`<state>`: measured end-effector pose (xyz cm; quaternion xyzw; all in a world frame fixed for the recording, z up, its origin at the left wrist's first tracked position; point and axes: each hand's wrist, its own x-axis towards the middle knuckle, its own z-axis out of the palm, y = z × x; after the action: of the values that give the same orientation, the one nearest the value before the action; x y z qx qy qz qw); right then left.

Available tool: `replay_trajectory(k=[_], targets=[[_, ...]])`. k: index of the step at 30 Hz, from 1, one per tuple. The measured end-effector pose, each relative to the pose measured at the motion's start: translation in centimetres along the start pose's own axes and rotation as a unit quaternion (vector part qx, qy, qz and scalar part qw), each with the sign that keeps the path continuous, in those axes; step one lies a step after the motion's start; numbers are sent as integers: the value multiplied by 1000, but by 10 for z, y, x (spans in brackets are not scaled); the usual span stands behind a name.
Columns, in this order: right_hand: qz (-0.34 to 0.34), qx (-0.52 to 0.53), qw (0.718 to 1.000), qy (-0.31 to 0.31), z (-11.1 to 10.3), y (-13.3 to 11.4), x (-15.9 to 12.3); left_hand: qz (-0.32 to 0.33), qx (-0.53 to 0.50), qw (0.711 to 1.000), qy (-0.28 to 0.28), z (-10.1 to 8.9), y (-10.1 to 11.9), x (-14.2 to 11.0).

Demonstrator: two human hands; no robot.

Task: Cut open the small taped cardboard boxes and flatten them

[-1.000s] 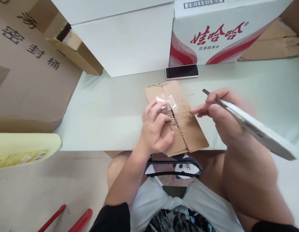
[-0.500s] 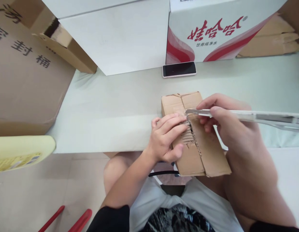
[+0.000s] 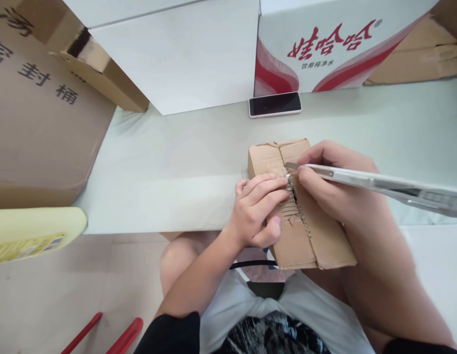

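A small brown cardboard box (image 3: 324, 231) lies at the table's front edge, part of it jutting over my lap. Its lengthwise seam is torn and ragged near the middle, with corrugation showing. My left hand (image 3: 256, 209) rests across the top left of the seam, fingers stretched out over the torn patch and thumb apart. In my right hand (image 3: 335, 182) is a utility knife (image 3: 383, 184) with a pale handle, pinched close to its blade. The blade tip meets the seam just beyond my left fingertips. My right hand hides part of the box's right side.
A phone (image 3: 275, 104) lies behind the box on the table (image 3: 176, 172). At the back stand a white carton (image 3: 198, 59) and a red-and-white carton (image 3: 324, 54). A large brown carton (image 3: 40, 132) and a yellow object (image 3: 36, 233) are at the left. Red bars (image 3: 125, 337) show below.
The knife has tilted, its handle end swinging down toward me, and my right fingers have shifted slightly left. My left hand stays on the box, which barely shifts in view.
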<state>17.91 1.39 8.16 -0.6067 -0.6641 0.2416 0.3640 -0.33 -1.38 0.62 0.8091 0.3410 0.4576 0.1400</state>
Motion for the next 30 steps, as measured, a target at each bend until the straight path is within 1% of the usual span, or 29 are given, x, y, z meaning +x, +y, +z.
replay_trajectory(k=[5, 9, 18, 25, 30], targets=[[-7, 6, 1000, 15, 0, -1, 0, 0, -4, 1000, 3, -1, 1, 2], [1, -2, 1000, 10, 0, -2, 0, 1, -3, 1000, 0, -1, 1, 3], [-8, -1, 1000, -12, 0, 1, 0, 3, 1, 1000, 9, -1, 1, 3], [0, -17, 999, -39, 0, -2, 3, 3, 8, 1000, 18, 0, 2, 4], [17, -38, 997, -60, 0, -4, 7, 2, 4, 1000, 14, 0, 2, 4]])
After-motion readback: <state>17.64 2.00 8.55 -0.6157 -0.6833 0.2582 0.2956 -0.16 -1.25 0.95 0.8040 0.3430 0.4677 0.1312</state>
